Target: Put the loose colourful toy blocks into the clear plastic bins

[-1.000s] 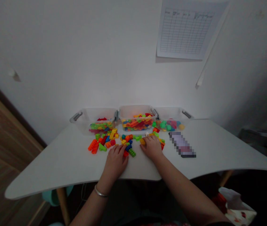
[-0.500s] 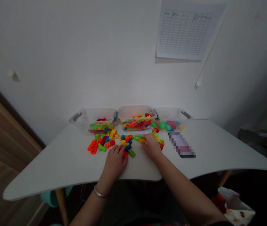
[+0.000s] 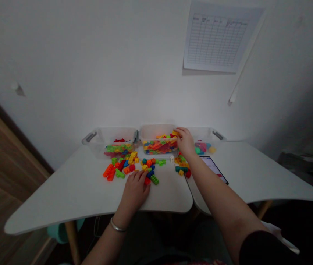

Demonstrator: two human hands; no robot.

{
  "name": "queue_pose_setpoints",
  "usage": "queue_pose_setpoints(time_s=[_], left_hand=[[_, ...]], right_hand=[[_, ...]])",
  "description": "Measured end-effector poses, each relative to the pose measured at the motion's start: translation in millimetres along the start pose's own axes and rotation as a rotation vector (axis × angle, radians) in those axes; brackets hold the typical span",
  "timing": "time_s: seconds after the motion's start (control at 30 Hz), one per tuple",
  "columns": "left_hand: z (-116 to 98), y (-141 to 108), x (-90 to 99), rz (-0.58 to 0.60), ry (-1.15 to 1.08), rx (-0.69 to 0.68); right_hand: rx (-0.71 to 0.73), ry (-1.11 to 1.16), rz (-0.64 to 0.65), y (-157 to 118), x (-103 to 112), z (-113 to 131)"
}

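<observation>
Pinching a yellow brick, right hand now moved from table to middle bin

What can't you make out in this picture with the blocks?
All in the head view:
- Writing on the wall sheet: too small and blurred.
- Part of the phone: covered by the right forearm.
- Left end of the right-hand bin: behind the right hand.
- Anything under the left palm: hidden by the left hand.
</observation>
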State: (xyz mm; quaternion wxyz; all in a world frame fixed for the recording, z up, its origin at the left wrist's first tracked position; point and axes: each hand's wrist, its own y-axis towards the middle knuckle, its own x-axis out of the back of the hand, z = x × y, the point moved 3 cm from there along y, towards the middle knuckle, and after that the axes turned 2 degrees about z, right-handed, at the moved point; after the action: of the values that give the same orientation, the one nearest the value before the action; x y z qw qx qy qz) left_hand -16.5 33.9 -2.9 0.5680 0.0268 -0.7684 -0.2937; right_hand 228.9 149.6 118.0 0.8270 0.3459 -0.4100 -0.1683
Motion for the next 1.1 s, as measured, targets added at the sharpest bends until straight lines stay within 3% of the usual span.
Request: queue_pose_setpoints(time_s=[0.17,0.37,0.5,0.87,1.03,1.1], left_hand=[[-1,0,1.8,0.013,0.011,0.003],[-2,1,2.8,0.019,0.027,-0.003],[-2,0,2.3,0.024,0.027,-0.003],[-2,1,3.5,0.011,0.011,-0.01],[-1,1,2.3,0.017,0.014,-0.006],[-2,1,2.6,0.026,0.019,-0.003]], right_hand=[[-0.001,-0.102,0.085,-1,-17,-5],[0.065,-0.304,0.237,-16,-24,12],[0.114,-0.351,0.268,-24,-28,18],[0.128,-0.23,0.153,-63,-36,4],[0.03,-0.157,-0.009,-79,-32,6],[0.004,-0.134,-0.018,-89,-34,7]])
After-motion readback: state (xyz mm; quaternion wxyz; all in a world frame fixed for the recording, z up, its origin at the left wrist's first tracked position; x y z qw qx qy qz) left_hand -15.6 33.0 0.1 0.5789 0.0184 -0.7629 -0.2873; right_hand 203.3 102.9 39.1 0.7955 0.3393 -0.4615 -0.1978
